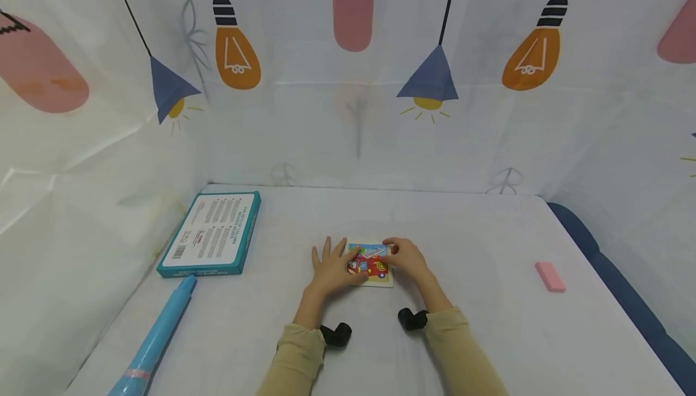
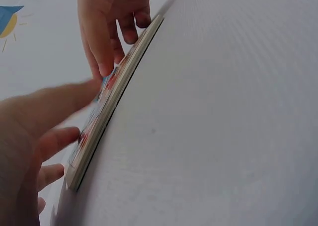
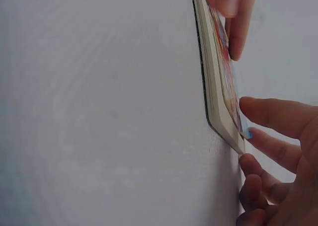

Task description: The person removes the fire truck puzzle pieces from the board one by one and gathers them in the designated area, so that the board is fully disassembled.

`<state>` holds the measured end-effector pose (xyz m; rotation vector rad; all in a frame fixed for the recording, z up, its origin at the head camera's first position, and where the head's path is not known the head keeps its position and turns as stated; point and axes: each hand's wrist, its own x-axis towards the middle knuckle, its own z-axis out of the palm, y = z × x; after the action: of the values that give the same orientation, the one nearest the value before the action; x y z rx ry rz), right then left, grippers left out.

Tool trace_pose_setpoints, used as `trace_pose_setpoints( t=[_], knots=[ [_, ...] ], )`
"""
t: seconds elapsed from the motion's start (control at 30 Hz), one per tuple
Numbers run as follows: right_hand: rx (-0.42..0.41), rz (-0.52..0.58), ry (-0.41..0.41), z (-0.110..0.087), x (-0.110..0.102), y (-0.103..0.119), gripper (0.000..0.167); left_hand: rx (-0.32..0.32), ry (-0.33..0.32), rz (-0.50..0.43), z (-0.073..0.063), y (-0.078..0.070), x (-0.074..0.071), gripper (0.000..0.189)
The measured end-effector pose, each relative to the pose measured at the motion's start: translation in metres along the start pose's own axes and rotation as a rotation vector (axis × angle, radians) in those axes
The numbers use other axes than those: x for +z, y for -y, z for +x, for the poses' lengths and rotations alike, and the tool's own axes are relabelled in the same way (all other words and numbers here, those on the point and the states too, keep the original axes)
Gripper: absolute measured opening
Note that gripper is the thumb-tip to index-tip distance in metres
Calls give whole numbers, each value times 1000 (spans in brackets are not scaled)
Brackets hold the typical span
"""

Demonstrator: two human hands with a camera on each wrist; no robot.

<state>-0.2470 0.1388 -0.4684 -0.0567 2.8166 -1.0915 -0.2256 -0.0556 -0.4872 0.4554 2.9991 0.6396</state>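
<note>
A small picture puzzle (image 1: 375,267) with a red fire truck on a pale, thick-edged base lies flat on the white table. My left hand (image 1: 333,272) is over its left side, fingers spread, with thumb and forefinger reaching across the picture. In the left wrist view, the left fingertips (image 2: 72,135) are right at the picture's surface. My right hand (image 1: 409,260) is at the upper right corner, its thumb and forefinger pinching the edge there. The right wrist view shows a blue picture corner (image 3: 248,133) at the forefinger, and the other right fingers curled beside the base.
A teal and white box (image 1: 212,233) lies at the back left. A light blue tube-shaped thing (image 1: 160,332) is in front of it. A pink block (image 1: 550,277) sits at the right. Behind the table hangs a white cloth (image 1: 304,130) with printed lamps.
</note>
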Motion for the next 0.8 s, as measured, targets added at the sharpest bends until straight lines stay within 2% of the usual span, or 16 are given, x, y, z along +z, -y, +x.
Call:
trace_pose_setpoints(
  t=[0.23, 0.57, 0.8],
  knots=[
    [19, 20, -35, 3, 3, 1, 35, -1, -38, -1, -1, 1, 5, 70],
    [61, 212, -48, 6, 1, 0, 29, -7, -47, -18, 0, 2, 8, 71],
    [96, 317, -73, 5, -8, -9, 31, -8, -41, -9, 0, 3, 7, 72]
  ],
)
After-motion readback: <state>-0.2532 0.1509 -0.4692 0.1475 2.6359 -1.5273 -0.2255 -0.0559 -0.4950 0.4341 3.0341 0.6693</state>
